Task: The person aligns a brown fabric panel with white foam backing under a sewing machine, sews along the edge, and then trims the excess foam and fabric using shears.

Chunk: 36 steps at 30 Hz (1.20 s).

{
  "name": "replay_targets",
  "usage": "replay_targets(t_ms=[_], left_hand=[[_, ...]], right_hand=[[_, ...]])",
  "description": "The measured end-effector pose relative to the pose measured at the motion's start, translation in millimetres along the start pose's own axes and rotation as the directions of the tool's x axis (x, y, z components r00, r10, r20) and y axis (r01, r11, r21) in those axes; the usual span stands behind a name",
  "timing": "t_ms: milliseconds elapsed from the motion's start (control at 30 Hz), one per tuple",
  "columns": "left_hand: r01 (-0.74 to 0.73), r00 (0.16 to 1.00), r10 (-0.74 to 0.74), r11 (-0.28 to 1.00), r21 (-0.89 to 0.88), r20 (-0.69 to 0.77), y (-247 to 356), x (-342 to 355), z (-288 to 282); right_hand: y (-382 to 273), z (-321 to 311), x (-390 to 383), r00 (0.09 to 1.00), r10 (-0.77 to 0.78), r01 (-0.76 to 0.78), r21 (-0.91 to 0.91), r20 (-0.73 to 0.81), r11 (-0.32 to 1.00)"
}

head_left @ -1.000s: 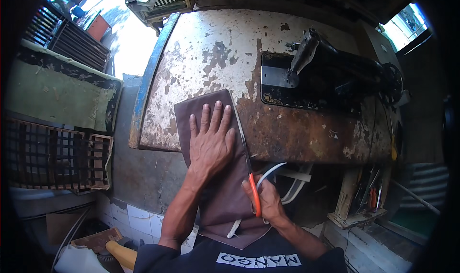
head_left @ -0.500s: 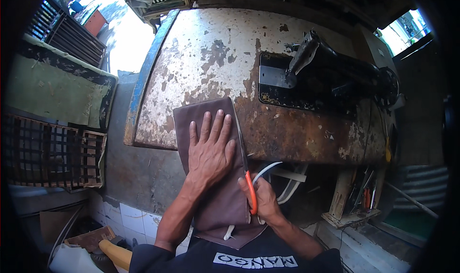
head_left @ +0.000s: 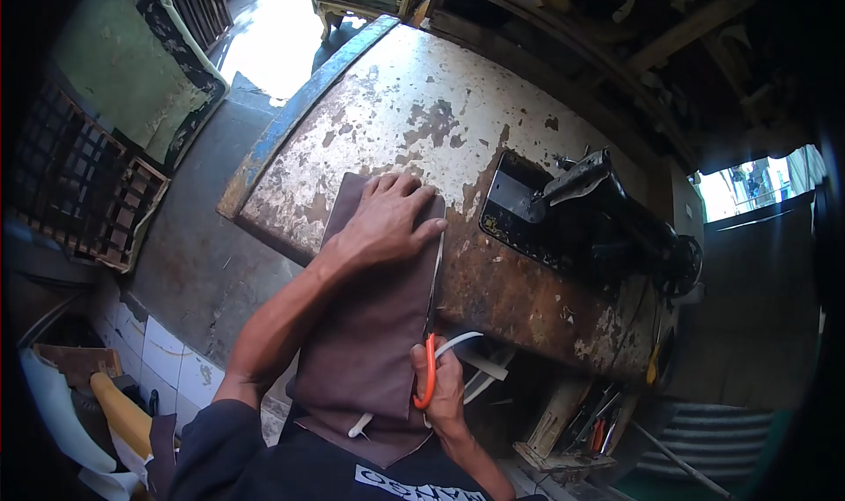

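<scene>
A doubled brown leather-like piece (head_left: 370, 325) runs from the worn table to my lap. Near its far end my left hand (head_left: 387, 221) is bent over it, fingers curled at the far edge and thumb at the right edge. My right hand (head_left: 447, 387) grips orange-handled scissors (head_left: 430, 369) beside the right edge. Their dark blades lie along that edge, pointing away from me, where a thin pale line shows. A white strip (head_left: 462, 339) sticks out by my right hand. Another white end (head_left: 359, 425) pokes out near the lower fold.
A black sewing machine (head_left: 581, 211) stands on the worn table (head_left: 352, 123), to the right. Tools sit in a wooden holder (head_left: 563, 435) beneath the table's right end. Webbed frames (head_left: 88, 167) and a green padded panel (head_left: 132, 70) lean at left.
My left hand has gone from lying flat with spread fingers to curled at the far edge. The view has turned; the scissors remain in my right hand along the right edge.
</scene>
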<state>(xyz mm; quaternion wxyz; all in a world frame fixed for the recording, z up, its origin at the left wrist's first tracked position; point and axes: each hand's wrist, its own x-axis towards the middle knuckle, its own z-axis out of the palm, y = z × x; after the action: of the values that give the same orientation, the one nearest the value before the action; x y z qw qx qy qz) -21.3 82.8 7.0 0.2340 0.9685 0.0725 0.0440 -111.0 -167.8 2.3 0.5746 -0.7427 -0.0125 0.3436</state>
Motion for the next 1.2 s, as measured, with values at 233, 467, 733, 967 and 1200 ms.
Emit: replay_targets(t_ms=[233,467,733,967,1200], left_hand=[[0.011,0.973,0.128,0.806,-0.592,0.192,-18,36,-93],[0.038,0.975,0.140,0.663,-0.748,0.174,3,10,-125],[0.065,0.973,0.126,0.647,-0.759,0.191,9,-1,-141],[0.036,0.962,0.180,0.661,-0.750,0.204,27,-6,-145],[0.064,0.912,0.246,0.705,-0.706,0.329,38,-8,-144]], right_hand=[[-25,-7,2,0.972,-0.233,0.228,-0.137,-0.019,0.964],[-44,-12,12,0.882,-0.472,0.460,-0.227,0.003,0.858],[-44,-15,7,0.917,-0.397,0.399,-0.091,0.040,0.912],[-51,-24,7,0.817,-0.577,0.577,-0.070,0.022,0.814],[-45,-31,7,0.759,-0.651,0.647,-0.087,-0.023,0.758]])
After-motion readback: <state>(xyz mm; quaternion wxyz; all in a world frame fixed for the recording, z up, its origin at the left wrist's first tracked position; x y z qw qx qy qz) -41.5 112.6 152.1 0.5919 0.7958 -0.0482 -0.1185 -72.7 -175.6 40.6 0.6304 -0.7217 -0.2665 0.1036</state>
